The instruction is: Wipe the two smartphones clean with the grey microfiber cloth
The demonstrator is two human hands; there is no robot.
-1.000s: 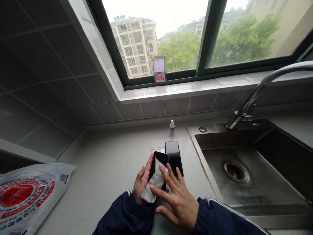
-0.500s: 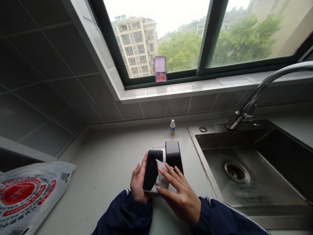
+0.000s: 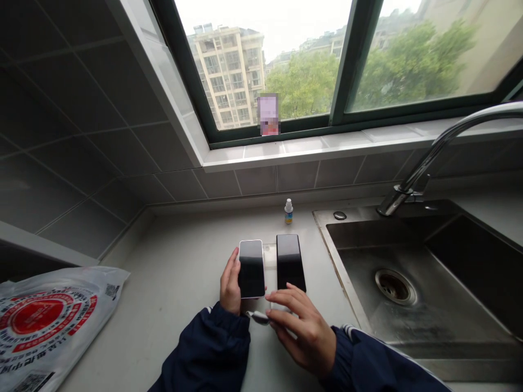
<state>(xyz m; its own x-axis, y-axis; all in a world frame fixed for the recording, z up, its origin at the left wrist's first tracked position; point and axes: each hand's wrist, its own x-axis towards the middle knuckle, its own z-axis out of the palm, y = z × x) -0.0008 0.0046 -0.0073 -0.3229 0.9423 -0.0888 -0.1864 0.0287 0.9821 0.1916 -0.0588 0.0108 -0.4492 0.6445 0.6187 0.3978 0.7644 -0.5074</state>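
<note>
A kitchen corner is seen from above, with a grey-tiled wall [image 3: 93, 120] rising behind a pale stone desk [image 3: 175, 245]. A green-framed window [image 3: 355, 54] is set above the desk, and an apartment block [image 3: 229, 71] and leafy trees [image 3: 304, 81] are visible through the glass. A small object [image 3: 268, 114] at the foot of the pane is blurred and cannot be made out.

At the far left, a white plastic bag [image 3: 44, 321] printed with a red roundel is laid on the desk. Further right, a left hand [image 3: 231, 283] in a navy sleeve [image 3: 204, 343] is held low over the desk. A smartphone [image 3: 251, 269] with a dark glass face and a pale rim is held in its closed grip, with the fingers pressed along the phone's left edge.

Just beside that phone, a clear plastic sheet [image 3: 269, 261] is laid on the desk, and a black phone [image 3: 291, 262] lies flat at its right. A small white-capped bottle [image 3: 288, 212] is stood upright behind them.

Below the black phone, a right hand [image 3: 298, 326] is held with its fingers half curled. A crumpled white cloth [image 3: 258, 317] is seen at the fingertips, though whether it is pinched cannot be told.

At the far right, a stainless steel sink [image 3: 333, 239] with a round drain [image 3: 395, 286] is set into the desk, and a chrome tap [image 3: 425, 169] is arched above it.
</note>
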